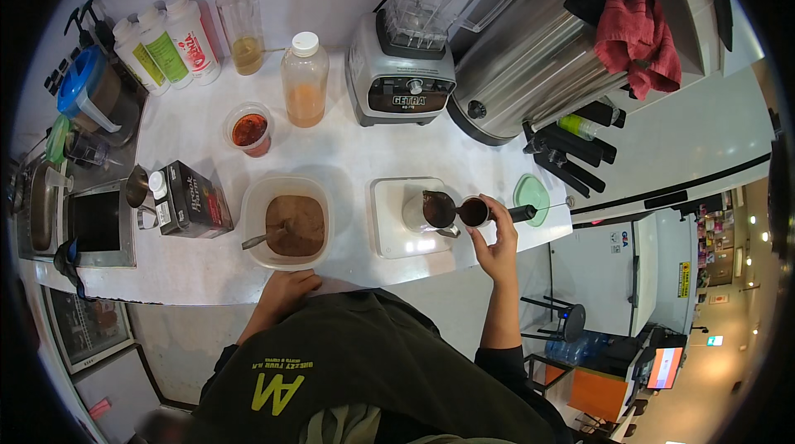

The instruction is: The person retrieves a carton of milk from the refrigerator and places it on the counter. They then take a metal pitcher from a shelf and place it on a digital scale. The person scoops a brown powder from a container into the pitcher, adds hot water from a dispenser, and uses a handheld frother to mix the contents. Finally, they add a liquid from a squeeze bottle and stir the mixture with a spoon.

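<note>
My right hand [497,239] holds a small cup [475,211] with dark brown liquid in it. The cup is tilted, its rim close to the spout of a small metal pitcher [417,213]. Dark brown liquid also shows inside the pitcher, which stands on a flat white scale [391,239]. Loosely curled, my left hand [289,292] rests at the counter's front edge, just below a clear plastic tub [251,220]. Brown powder [304,214] fills part of the tub, and a spoon [256,241] stands in it.
Behind stand a Getra blender [404,87], a steel dispenser [515,65], a bottle of orange liquid [305,93] and a cup of red contents [249,130]. A black carton [194,202] stands left. A handheld frother [522,213] lies over a green lid [531,189] at right.
</note>
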### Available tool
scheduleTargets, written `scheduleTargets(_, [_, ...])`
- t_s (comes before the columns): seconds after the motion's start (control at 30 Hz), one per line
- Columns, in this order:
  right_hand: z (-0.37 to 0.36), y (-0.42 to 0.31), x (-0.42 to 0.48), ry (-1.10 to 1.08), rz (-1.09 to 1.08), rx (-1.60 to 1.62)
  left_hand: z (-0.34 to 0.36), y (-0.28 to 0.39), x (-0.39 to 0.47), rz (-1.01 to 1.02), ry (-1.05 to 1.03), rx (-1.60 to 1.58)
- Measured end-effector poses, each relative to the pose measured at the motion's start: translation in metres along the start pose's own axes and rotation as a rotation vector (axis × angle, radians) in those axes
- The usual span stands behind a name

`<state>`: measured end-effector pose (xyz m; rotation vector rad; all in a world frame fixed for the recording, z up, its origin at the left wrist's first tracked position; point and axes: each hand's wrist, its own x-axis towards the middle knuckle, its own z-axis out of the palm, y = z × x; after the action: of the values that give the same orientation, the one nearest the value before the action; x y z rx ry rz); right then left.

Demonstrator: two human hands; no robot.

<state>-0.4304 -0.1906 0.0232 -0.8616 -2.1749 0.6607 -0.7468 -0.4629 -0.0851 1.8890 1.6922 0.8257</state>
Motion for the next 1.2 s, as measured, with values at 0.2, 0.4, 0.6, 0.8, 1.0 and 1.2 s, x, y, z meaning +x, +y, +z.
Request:
scheduleTargets(0.2, [-0.0009,-0.0026,0.0002,-0.004,0.009,-0.010,0.0023,-0.0020,-0.0006,0.017,0.023,0.009])
scheduleTargets(0.4, [-0.0016,-0.0036,-0.0004,-0.004,0.016,-0.008,0.0018,-0.0012,-0.0001,0.016,0.019,0.011])
scheduleTargets(0.6, [-0.0011,-0.0039,-0.0007,-0.007,0.012,-0.006,0.0008,-0.0008,-0.0001,0.010,0.005,0.018])
scheduleTargets(0.8, [-0.0006,-0.0021,-0.0012,-0.005,0.004,-0.007,-0.0012,0.0007,0.0003,0.009,0.003,0.006])
scheduleTargets(1.0, [0.0000,-0.0025,-0.0009,-0.012,0.013,-0.006,-0.0016,0.0010,0.0005,-0.008,-0.014,0.004])
scheduleTargets(1.2, [0.0000,-0.0061,0.0015,-0.014,0.011,-0.005,0.0009,-0.0025,-0.0009,0.012,-0.004,0.012])
